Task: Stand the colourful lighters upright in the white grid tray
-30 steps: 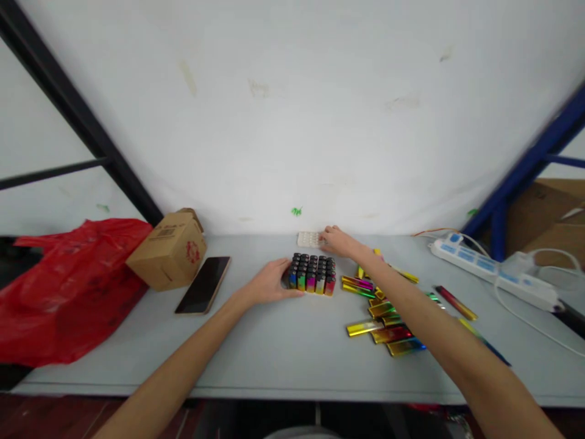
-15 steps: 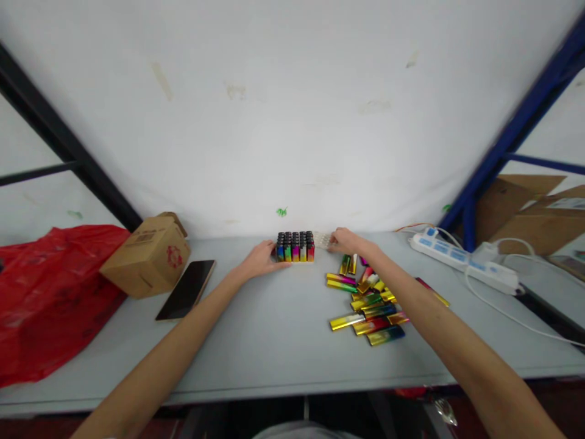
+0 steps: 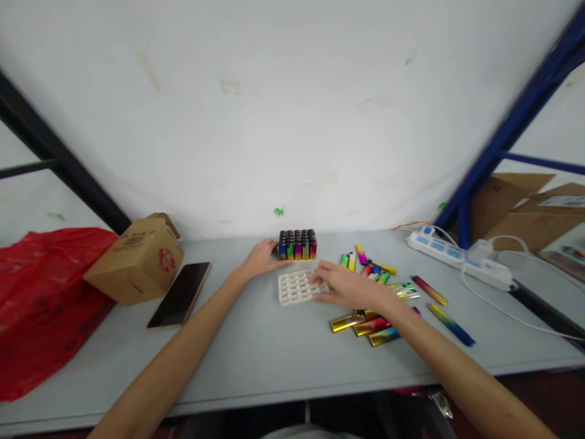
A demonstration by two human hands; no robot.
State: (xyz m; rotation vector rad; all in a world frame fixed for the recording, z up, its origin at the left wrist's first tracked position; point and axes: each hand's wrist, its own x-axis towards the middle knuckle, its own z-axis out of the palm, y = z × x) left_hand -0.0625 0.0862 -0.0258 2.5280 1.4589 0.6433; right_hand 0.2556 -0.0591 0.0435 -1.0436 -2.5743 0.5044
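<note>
Head view: the left hand (image 3: 261,259), fingers loosely curved, rests against the full lighter tray (image 3: 297,244) at the back of the counter (image 3: 256,347). The right hand (image 3: 347,286), spread flat, presses the empty tray (image 3: 295,288) down just before it. Its cells hold nothing; the loose lighters (image 3: 365,323) would need standing upright to fit.

Even, diffuse indoor light, its source out of view; the white wall (image 3: 292,122) is uniformly bright. Shadows on the table (image 3: 256,347) are faint. Wide-angle distortion bows the table's edge and the blue post (image 3: 516,122). The right hand (image 3: 350,288) is slightly motion-blurred.
</note>
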